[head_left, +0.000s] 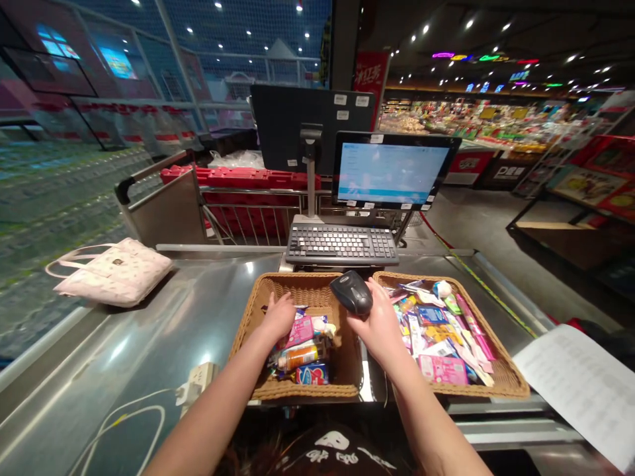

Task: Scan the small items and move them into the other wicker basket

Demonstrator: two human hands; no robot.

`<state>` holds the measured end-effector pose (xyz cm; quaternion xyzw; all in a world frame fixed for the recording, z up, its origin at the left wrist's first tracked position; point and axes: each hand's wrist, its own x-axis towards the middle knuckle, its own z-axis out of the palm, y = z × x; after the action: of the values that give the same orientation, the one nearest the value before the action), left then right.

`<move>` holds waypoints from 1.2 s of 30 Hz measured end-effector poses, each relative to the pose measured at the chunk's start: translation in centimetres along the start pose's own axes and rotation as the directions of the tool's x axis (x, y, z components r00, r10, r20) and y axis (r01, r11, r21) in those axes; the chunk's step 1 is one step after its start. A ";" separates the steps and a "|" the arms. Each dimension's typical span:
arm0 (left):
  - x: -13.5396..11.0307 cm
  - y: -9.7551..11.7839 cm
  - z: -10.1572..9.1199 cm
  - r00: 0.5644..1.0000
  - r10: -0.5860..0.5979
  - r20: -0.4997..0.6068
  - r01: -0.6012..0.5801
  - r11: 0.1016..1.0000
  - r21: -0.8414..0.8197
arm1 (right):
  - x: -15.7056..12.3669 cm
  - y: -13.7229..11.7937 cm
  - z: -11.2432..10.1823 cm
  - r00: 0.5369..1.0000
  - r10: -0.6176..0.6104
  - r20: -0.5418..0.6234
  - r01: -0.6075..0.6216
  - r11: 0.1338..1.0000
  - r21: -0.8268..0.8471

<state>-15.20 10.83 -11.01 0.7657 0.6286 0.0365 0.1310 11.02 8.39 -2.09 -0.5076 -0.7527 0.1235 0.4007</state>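
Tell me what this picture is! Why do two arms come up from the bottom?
This picture comes from a camera worn on a person's head, so you see what they see when they look down. The arms are that person's own. Their left hand reaches into a woven basket holding colourful packets and a bottle. Their right hand holds a black handheld scanner, or so it looks. Next to it, a second woven basket is full of small packets. Both baskets sit on a shiny steel counter. Ahead are a keyboard and a screen, like at a shop checkout.
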 end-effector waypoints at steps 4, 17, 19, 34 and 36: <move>0.2 1.8 -0.9 1.000 0.010 0.017 -0.011 0.998 0.068 | -0.4 0.9 -0.9 0.999 0.031 -0.032 -0.031 0.999 -0.008; 3.9 20.8 0.1 0.803 0.592 -0.065 -0.596 0.800 -0.075 | -2.5 7.0 -9.8 0.912 0.223 -0.345 -0.270 0.958 -0.094; 4.1 23.1 1.6 0.759 0.648 -0.059 -0.651 0.756 -0.066 | -3.6 7.7 -10.9 0.880 0.249 -0.405 -0.316 0.943 -0.106; 4.7 28.7 5.9 0.744 0.667 -0.041 -0.668 0.742 -0.049 | -7.7 9.6 -13.8 0.826 0.279 -0.489 -0.415 0.889 -0.194; 4.6 28.9 5.5 0.759 0.648 -0.059 -0.650 0.753 -0.104 | -8.1 9.6 -13.8 0.821 0.288 -0.494 -0.428 0.882 -0.197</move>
<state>14.52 9.43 -9.71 0.9266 0.3221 0.1241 0.1490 28.85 2.71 -2.70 -0.7103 -0.5387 -0.0391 0.4514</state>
